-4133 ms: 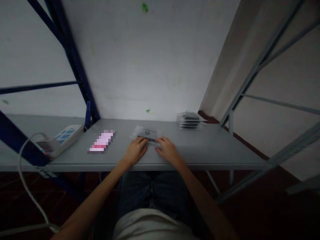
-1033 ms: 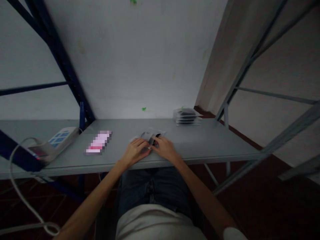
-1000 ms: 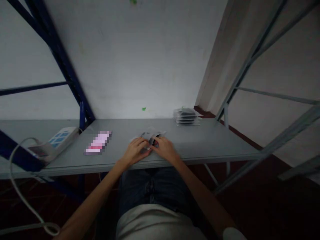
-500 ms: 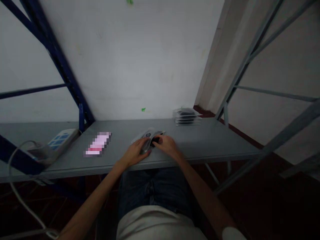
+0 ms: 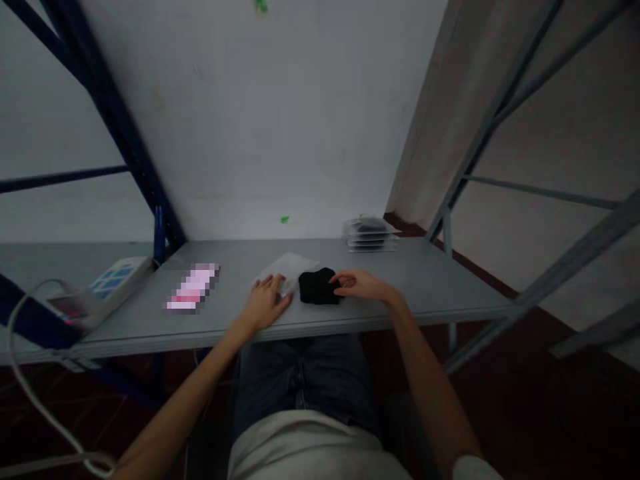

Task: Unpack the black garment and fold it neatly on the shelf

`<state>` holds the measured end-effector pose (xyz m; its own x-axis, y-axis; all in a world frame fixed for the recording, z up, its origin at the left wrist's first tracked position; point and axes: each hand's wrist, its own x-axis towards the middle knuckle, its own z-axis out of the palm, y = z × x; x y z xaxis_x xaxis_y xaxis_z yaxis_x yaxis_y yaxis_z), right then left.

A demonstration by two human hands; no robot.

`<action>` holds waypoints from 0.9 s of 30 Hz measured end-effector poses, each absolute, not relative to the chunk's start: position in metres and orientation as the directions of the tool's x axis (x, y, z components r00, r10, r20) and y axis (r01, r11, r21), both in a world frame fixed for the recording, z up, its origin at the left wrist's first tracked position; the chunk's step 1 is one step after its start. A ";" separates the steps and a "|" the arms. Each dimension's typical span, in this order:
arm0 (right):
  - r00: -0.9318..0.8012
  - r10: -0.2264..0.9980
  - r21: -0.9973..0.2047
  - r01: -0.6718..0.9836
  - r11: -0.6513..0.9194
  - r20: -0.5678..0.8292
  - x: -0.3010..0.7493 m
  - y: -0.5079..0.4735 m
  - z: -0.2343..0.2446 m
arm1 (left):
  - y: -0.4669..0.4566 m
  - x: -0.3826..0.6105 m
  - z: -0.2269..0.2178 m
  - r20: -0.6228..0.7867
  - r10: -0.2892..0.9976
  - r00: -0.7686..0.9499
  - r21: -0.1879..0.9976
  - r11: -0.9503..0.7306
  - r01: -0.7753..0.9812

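Note:
A small black folded cloth item [image 5: 318, 287] lies on the grey shelf board [image 5: 425, 280] in front of me. My right hand [image 5: 363, 285] pinches its right end with closed fingers. Just left of it lies a clear, flat plastic bag [image 5: 286, 270]. My left hand [image 5: 267, 303] rests on the near corner of that bag with its fingers spread flat. The two hands are apart, with the black item between them.
A stack of packed bags [image 5: 369, 235] sits at the back right by the wall. A lit phone [image 5: 193, 287] lies to the left, and a white power strip [image 5: 97, 291] with a cable further left. Blue and grey rack posts flank the shelf.
The black item has come out of the clear bag and moved right with my right hand. My left hand stayed on the bag, which now lies flat.

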<state>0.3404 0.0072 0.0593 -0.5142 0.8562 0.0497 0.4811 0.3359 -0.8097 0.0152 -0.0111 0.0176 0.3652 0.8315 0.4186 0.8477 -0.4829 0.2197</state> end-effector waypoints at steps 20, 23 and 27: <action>-0.254 0.877 -0.424 0.798 0.428 0.407 0.277 -0.022 0.048 | -0.015 0.010 0.024 0.705 0.688 0.173 0.371 -0.565 0.737; -0.114 0.880 -0.382 0.870 0.313 0.461 0.268 -0.042 0.075 | -0.013 0.010 0.019 0.660 0.700 0.273 0.406 -0.638 0.655; -0.156 0.866 -0.421 0.824 0.379 0.475 0.245 -0.056 0.093 | -0.014 0.009 0.017 0.594 0.745 0.304 0.469 -0.628 0.621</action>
